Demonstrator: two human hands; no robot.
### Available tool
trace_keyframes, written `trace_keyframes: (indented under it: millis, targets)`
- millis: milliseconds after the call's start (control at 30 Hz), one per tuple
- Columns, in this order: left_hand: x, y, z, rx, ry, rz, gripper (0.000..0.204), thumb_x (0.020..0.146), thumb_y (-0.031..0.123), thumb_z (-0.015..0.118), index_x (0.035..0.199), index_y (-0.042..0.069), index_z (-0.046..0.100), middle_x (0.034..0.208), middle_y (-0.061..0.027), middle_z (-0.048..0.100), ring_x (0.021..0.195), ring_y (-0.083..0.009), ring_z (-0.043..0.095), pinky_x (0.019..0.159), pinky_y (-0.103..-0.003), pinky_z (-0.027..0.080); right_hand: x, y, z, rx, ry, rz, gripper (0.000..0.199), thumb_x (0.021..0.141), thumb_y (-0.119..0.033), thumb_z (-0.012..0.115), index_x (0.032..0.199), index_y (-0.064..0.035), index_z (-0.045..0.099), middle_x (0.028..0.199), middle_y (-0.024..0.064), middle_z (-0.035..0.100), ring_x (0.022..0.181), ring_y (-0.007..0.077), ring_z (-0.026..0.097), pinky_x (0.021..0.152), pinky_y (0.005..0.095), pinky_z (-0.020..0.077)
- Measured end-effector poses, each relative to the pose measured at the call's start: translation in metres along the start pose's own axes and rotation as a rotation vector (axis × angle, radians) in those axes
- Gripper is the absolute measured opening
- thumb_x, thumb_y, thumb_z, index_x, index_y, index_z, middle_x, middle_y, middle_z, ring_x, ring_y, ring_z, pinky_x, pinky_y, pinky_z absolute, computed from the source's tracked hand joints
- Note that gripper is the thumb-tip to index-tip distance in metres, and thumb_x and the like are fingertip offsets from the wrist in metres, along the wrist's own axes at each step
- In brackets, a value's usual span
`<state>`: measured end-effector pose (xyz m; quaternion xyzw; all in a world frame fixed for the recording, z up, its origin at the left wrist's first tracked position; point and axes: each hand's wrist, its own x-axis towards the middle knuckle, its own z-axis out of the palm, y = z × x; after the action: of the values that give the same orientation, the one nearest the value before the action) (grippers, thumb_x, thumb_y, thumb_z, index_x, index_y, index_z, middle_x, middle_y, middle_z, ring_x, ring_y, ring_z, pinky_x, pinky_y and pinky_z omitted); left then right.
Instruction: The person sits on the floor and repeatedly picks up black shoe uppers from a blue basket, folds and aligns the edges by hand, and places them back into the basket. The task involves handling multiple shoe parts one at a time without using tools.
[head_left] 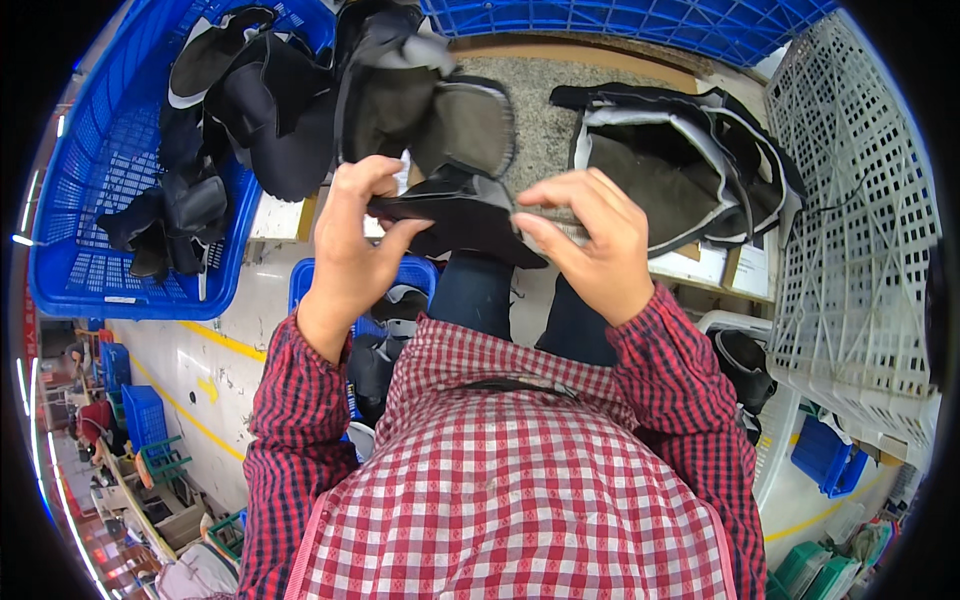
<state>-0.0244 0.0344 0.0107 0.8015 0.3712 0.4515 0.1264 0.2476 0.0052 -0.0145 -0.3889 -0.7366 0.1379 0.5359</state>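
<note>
Between my hands is a black shoe upper (pixel 462 222), its dark, soft parts folded over and its grey-brown lining turned up on the far side. My left hand (pixel 355 245) is closed on its left edge, thumb below and fingers above. On the other side my right hand (pixel 600 240) pinches its right edge between thumb and fingertips. The far part of the piece is slightly blurred, and I cannot tell where it ends and the neighbouring pieces begin. Beyond my right hand, several similar uppers (pixel 655 185) with pale edges lie stacked on the worktable (pixel 545 135).
At the left a blue basket (pixel 140 290) holds several black uppers (pixel 255 110). A blue crate (pixel 630 25) stands along the back, and a white perforated crate (pixel 850 220) at the right. Below the table edge, a smaller blue bin (pixel 300 285) and black pieces (pixel 743 365) flank my legs.
</note>
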Motion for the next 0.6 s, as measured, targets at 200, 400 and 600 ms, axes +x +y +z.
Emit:
trace_keyframes:
  millis: [200,400,600]
  targets:
    - [0.002,0.027,0.019,0.047,-0.124,0.237,0.066,0.070,-0.013,0.080,0.129,0.004,0.057,0.102,-0.0156,0.065,0.088,-0.0331,0.066,0.071,-0.039,0.056,0.008,-0.040,-0.018,-0.138,0.272,0.339,0.037,0.080,-0.023,0.091,0.084,-0.0050,0.059,0.076,0.0039,0.058,0.065,0.0146,0.056,0.059,0.0283,0.0468]
    - [-0.010,0.035,0.048,-0.013,-0.143,0.350,0.052,0.077,-0.002,0.072,0.127,0.002,0.058,0.099,-0.0134,0.066,0.088,-0.0343,0.065,0.070,-0.042,0.055,-0.001,-0.056,-0.025,-0.598,-0.350,-0.125,0.029,0.084,-0.034,0.079,0.090,-0.0087,0.066,0.080,0.0046,0.064,0.084,0.0242,0.066,0.073,0.0363,0.0473]
    - [-0.024,0.031,0.035,-0.011,-0.225,0.368,0.030,0.078,-0.005,0.067,0.106,0.006,0.067,0.085,-0.0083,0.057,0.080,-0.0284,0.060,0.067,-0.038,0.052,0.010,0.002,-0.024,0.144,-0.171,0.571,0.020,0.103,-0.023,0.066,0.103,-0.0035,0.069,0.081,-0.0013,0.063,0.067,0.0115,0.057,0.060,0.0304,0.0451]
